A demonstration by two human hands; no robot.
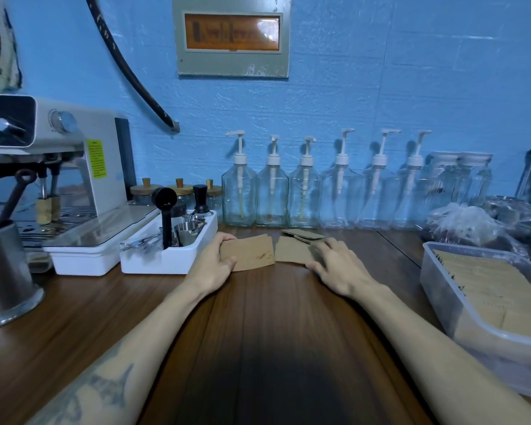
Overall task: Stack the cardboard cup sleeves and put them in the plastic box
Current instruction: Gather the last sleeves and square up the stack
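Note:
My left hand (216, 261) grips a small stack of flat brown cardboard sleeves (252, 252) by its left end, just above the wooden counter. My right hand (331, 261) lies with its fingers spread on another flat sleeve (292, 250) beside it. Further back, a few loose sleeves (304, 234) lie overlapped near the bottles. The clear plastic box (436, 289) stands at the right edge of the counter, holding a layer of stacked sleeves (497, 289).
A white tray of metal tools (178, 256) sits left of my left hand, with an espresso machine (74, 167) and a steel jug (3, 271) beyond. Several pump bottles (270, 194) line the blue wall. Plastic bags (466, 222) lie behind the box.

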